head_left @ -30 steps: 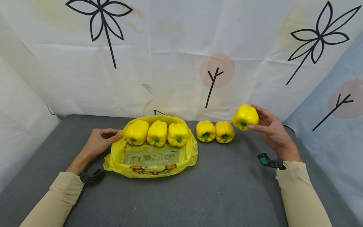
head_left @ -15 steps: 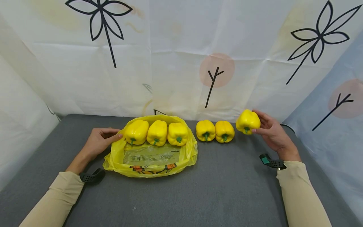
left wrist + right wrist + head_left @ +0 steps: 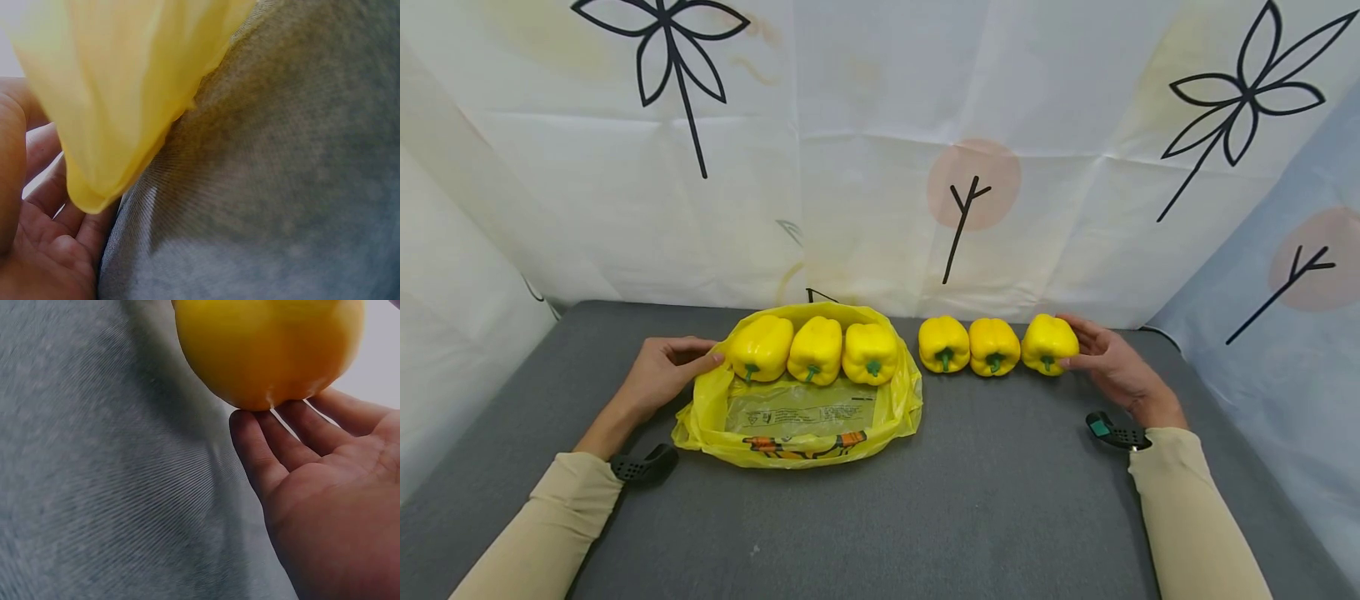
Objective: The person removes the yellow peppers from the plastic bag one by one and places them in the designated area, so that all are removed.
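Observation:
In the head view my left hand (image 3: 662, 375) pinches the left rim of a yellow plastic bag (image 3: 703, 425). The bag lies with its mouth spread wide, and three yellow bell peppers (image 3: 817, 350) sit in a row along its back side. My right hand (image 3: 1120, 367) holds another yellow bell pepper (image 3: 1048, 343) between thumb and fingers, at the right end of a row outside the bag. Two more peppers (image 3: 995, 347) stand to its left. In the right wrist view, fingertips (image 3: 250, 428) touch the underside of the held pepper (image 3: 269, 350). A fold of bag (image 3: 125, 106) hides part of my left hand in its wrist view.
A dark grey cloth covers the table (image 3: 970, 492). Behind it hangs a white curtain (image 3: 865, 208) with printed leaves and trees, close to the peppers. A dark cable (image 3: 1163, 336) lies by the table's back right corner.
My right hand has lowered the pepper from above the table to the right end of the outside row. The left hand and the bag have stayed put.

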Action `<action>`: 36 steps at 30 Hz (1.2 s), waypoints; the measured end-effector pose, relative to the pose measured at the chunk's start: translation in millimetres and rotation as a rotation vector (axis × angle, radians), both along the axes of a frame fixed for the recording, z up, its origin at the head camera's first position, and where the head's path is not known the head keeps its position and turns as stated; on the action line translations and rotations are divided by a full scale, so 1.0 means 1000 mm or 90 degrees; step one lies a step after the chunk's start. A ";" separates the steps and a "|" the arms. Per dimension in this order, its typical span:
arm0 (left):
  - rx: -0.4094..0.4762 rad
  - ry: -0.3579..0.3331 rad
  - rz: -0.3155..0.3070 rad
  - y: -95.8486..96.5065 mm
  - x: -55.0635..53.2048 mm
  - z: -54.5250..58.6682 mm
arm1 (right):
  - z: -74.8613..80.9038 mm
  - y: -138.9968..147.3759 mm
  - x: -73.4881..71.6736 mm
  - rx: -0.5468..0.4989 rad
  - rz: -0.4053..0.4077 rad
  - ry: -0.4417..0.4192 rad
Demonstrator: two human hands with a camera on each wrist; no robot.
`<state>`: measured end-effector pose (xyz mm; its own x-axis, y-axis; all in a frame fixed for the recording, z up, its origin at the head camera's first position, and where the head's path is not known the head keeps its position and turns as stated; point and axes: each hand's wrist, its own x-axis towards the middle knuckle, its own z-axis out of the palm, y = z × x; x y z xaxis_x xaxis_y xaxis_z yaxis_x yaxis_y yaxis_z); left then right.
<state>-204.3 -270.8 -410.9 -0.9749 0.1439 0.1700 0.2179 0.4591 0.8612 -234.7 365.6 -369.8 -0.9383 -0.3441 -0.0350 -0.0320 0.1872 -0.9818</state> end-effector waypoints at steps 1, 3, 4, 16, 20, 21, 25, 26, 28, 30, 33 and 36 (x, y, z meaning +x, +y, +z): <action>-0.001 0.000 0.001 0.000 0.000 0.000 | -0.001 0.000 0.000 0.001 0.003 -0.003; -0.002 -0.001 0.001 0.000 0.000 0.000 | -0.003 0.001 -0.001 0.002 0.010 -0.006; -0.003 -0.002 0.002 0.000 0.000 -0.001 | -0.004 0.001 -0.001 0.004 0.015 -0.006; 0.001 0.004 -0.002 -0.001 -0.001 0.000 | -0.009 -0.002 -0.002 0.016 0.045 0.002; -0.003 0.003 -0.001 0.000 -0.001 0.000 | -0.009 -0.003 -0.002 0.013 0.035 -0.008; -0.004 0.003 -0.001 0.000 0.000 0.000 | -0.009 -0.004 -0.002 0.015 0.032 -0.010; -0.007 0.001 0.001 0.000 0.000 0.000 | -0.009 -0.005 -0.003 0.043 0.013 -0.016; -0.007 0.001 0.001 0.000 0.000 0.000 | -0.009 -0.006 -0.003 0.051 0.007 -0.017; -0.008 -0.001 0.002 0.000 0.000 0.001 | -0.009 -0.007 -0.003 0.064 0.000 -0.016; -0.008 -0.002 0.002 0.000 0.001 0.001 | -0.009 -0.008 -0.003 0.068 -0.008 -0.017; -0.007 -0.002 0.002 0.000 0.001 0.001 | -0.009 -0.010 -0.003 0.067 -0.012 -0.015; -0.005 -0.002 0.000 0.000 0.001 0.001 | -0.008 -0.011 -0.003 0.058 -0.010 -0.011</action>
<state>-203.7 -270.7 -410.0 -0.9754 0.1450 0.1658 0.2152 0.4664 0.8580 -237.6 354.7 -378.2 -0.9427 -0.3235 -0.0816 -0.0117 0.2765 -0.9609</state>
